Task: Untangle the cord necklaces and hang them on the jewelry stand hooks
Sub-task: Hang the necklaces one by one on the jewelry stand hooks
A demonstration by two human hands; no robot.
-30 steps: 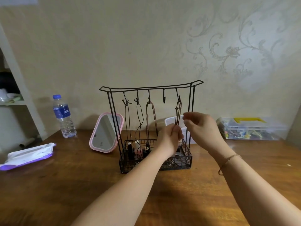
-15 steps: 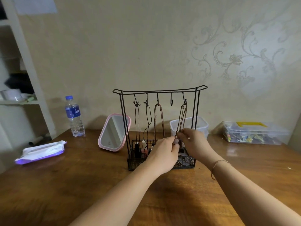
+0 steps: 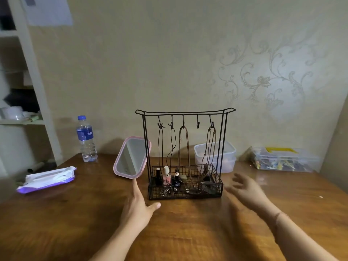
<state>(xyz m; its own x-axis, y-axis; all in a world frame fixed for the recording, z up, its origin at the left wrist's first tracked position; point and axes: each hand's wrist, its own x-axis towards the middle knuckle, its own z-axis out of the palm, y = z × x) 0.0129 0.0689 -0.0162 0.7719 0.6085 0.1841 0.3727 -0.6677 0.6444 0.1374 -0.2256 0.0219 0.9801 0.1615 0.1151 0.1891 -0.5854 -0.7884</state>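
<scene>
Two bare hands hover empty over a brown wooden counter (image 3: 188, 232), one at either side of a black wire jewelry stand with a mesh basket base (image 3: 185, 192): the left hand (image 3: 138, 208), fingers straight and thumb spread, sits just left of the stand's base, while the right hand (image 3: 244, 191), blurred with fingers spread wide, sits just right of it. Small nail-polish bottles (image 3: 166, 178) stand in the basket. Dark and brown cord necklaces (image 3: 183, 147) hang from four of the stand's five hooks; the second hook from the right (image 3: 197, 122) is bare. A pink-framed mirror (image 3: 131, 157) leans just left of the stand, a white and purple wipes pack (image 3: 47, 178) farther left. Behind the stand are a clear lidded tub (image 3: 216, 157), a blue-capped water bottle (image 3: 85, 138) and a clear box with a yellow handle (image 3: 282, 160).
</scene>
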